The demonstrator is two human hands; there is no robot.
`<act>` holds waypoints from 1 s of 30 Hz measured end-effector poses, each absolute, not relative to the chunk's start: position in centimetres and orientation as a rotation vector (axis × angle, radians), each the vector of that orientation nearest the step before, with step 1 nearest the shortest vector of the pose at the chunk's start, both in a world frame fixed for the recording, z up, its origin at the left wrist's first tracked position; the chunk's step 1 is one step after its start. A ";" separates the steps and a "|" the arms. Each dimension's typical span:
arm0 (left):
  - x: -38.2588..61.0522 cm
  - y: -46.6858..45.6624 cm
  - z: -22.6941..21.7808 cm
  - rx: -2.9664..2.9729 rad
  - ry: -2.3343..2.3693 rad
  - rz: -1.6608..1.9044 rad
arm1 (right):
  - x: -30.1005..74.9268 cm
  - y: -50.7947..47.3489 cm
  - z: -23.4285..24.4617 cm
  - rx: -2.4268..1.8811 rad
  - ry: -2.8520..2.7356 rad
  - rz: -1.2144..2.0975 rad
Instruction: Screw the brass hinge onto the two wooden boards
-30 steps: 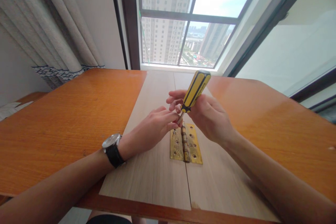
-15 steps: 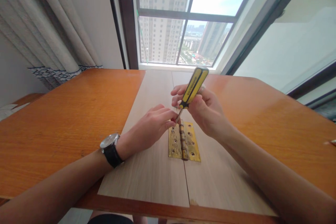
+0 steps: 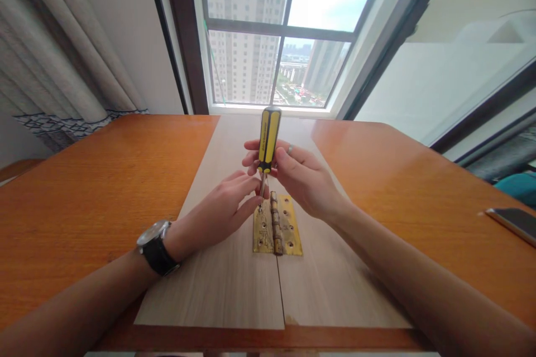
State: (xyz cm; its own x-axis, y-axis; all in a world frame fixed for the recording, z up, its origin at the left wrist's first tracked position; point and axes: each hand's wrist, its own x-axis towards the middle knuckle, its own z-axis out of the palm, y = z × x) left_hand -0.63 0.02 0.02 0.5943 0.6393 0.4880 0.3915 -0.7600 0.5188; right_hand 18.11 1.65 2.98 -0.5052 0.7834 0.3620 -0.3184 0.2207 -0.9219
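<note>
A yellow-and-black screwdriver [image 3: 270, 136] stands nearly upright over the brass hinge [image 3: 295, 234], its tip at an upper hole of the left leaf. My right hand [image 3: 307, 175], with a ring on one finger, is closed around the handle between thumb and fingers. The thumb and index finger of my left hand [image 3: 224, 209] close about the shaft low down, near the hinge. The hinge lies open across the seam of two pale wood boards [image 3: 218, 290]. Several screw holes show in its leaves. My left fingers partly hide the shaft and the hinge's upper left corner.
Beneath the boards is an orange-brown wooden table [image 3: 104, 189]. A phone [image 3: 513, 224] lies at the right edge, with a teal object [image 3: 519, 189] beyond it. A window [image 3: 276, 28] stands behind the table, and a curtain [image 3: 54, 39] hangs at left.
The screwdriver has swung from leaning right to nearly upright, its tip now at the left leaf's upper hole. My right hand moved left with it. The view has shifted right, bringing the phone into sight.
</note>
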 end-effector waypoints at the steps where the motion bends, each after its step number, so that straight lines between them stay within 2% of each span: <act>1: -0.6 0.0 0.1 2.455 0.835 0.953 | 18.0 1.6 2.9 -0.443 -1.541 1.499; 10: -0.5 -0.1 0.1 2.434 0.820 0.925 | 18.3 1.9 2.8 -0.530 -1.646 1.331; 17: -0.4 0.0 0.2 2.440 0.813 0.913 | 18.2 1.6 2.9 -0.508 -1.596 1.434; 30: -0.6 -0.3 0.0 2.436 0.870 0.925 | 17.7 1.2 3.4 -0.618 -1.646 1.156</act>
State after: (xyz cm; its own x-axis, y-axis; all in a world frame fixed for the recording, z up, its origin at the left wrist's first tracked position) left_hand -0.56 -0.31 0.02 0.5890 0.6696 0.4524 0.4110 -0.7302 0.5458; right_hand 17.70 1.22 3.38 -0.3786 0.8197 0.4298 -0.1264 0.4142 -0.9014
